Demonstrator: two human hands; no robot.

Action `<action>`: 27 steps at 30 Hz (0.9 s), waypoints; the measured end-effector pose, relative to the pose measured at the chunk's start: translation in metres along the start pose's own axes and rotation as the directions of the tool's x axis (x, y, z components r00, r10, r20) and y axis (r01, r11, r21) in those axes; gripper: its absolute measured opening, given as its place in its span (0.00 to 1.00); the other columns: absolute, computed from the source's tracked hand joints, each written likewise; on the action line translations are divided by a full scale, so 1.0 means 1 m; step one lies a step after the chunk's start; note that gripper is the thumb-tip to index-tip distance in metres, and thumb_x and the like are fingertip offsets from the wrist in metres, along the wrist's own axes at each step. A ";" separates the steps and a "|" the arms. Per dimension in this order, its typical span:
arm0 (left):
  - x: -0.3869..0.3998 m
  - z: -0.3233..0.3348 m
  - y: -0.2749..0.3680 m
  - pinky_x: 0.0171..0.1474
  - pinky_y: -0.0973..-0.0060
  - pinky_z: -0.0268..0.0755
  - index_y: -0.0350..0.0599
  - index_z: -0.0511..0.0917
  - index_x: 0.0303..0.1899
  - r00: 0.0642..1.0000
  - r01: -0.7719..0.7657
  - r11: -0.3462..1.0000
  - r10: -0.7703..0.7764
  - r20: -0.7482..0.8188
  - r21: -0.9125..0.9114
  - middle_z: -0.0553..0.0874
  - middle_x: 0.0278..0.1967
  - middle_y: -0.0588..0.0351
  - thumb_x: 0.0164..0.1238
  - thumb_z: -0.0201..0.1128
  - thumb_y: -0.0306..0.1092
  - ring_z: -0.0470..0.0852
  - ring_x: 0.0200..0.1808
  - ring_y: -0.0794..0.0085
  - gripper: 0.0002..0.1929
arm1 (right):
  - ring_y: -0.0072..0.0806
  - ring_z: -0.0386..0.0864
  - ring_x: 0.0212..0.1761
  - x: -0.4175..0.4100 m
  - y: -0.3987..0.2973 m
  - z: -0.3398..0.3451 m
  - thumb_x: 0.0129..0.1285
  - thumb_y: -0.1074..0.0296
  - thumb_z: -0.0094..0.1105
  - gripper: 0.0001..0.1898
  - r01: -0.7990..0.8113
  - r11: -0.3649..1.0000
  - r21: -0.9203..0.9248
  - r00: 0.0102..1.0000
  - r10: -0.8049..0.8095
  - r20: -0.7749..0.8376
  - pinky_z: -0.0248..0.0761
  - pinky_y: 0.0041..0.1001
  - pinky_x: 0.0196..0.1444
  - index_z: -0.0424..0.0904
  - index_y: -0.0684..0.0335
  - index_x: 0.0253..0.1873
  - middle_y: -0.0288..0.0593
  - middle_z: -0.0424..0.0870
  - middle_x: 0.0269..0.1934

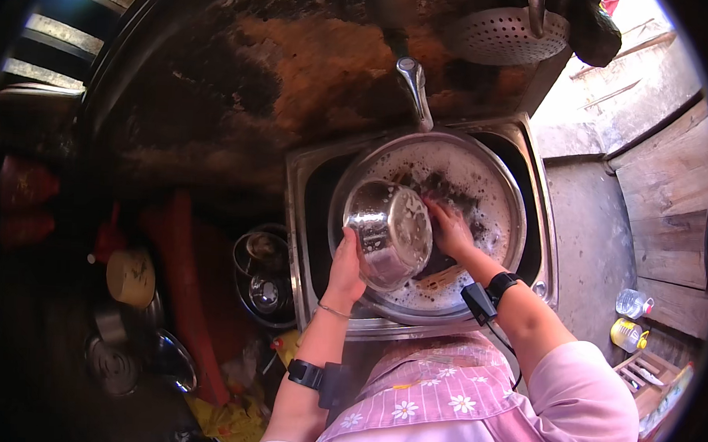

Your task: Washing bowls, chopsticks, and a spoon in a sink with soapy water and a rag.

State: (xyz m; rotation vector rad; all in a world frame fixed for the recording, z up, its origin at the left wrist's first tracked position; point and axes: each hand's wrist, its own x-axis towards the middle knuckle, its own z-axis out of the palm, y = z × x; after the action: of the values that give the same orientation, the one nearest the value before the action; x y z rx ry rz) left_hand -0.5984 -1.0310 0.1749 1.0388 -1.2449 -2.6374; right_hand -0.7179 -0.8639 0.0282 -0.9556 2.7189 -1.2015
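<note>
A shiny steel bowl [373, 222] is tipped on its side above a wide metal basin [517, 220], its soap-spotted base turned toward the right. My left hand [347, 265] grips the bowl's left wall. Against the far right edge of its base are the fingers of my right hand [449, 229]; the fingertips are partly hidden, so whether they hold anything is unclear. Sudsy water [435, 156] fills the basin, with dark patches where the foam parts. The basin rests on a stainless steel sink [293, 230], beneath a chrome faucet [417, 95].
A perforated skimmer [508, 37] hangs over the sink's back right. Several metal vessels stand left of the sink in a dark tub [241, 293]. A red beam [191, 296] runs farther left. Plastic bottles [629, 335] are at the right by a wooden rack [640, 375].
</note>
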 end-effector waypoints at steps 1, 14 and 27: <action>0.000 0.003 -0.001 0.52 0.71 0.65 0.40 0.66 0.51 1.000 -0.008 0.998 0.008 0.004 -0.060 0.75 0.48 0.58 0.67 0.38 0.51 0.72 0.50 0.71 0.24 | 0.45 0.71 0.48 -0.005 0.007 0.006 0.54 0.61 0.52 0.22 -0.090 0.996 0.023 0.995 0.088 0.044 0.65 0.41 0.46 0.65 0.55 0.55 0.52 0.73 0.46; 0.015 0.016 -0.020 0.44 0.78 0.66 0.38 0.73 0.42 0.958 -0.256 0.936 0.279 -0.069 0.240 0.77 0.39 0.58 0.64 0.39 0.57 0.74 0.40 0.77 0.28 | 0.40 0.64 0.54 0.009 -0.157 -0.074 0.45 0.66 0.54 0.21 0.228 0.974 0.001 0.974 -0.228 0.018 0.60 0.36 0.53 0.72 0.61 0.48 0.47 0.64 0.56; 0.003 0.016 -0.019 0.33 0.81 0.62 0.38 0.73 0.26 0.935 -0.267 0.708 0.354 -0.002 0.653 0.73 0.23 0.62 0.66 0.40 0.55 0.67 0.27 0.80 0.27 | 0.43 0.73 0.45 0.092 -0.114 -0.051 0.53 0.56 0.50 0.18 -0.330 0.892 0.309 0.936 0.266 0.232 0.66 0.34 0.47 0.74 0.59 0.46 0.51 0.76 0.42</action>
State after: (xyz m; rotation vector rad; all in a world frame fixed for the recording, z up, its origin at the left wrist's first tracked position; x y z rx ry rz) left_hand -0.6063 -1.0079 0.1668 0.9107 -2.1528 -1.8672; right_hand -0.7455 -0.9382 0.1610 -0.5477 2.2960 -1.3814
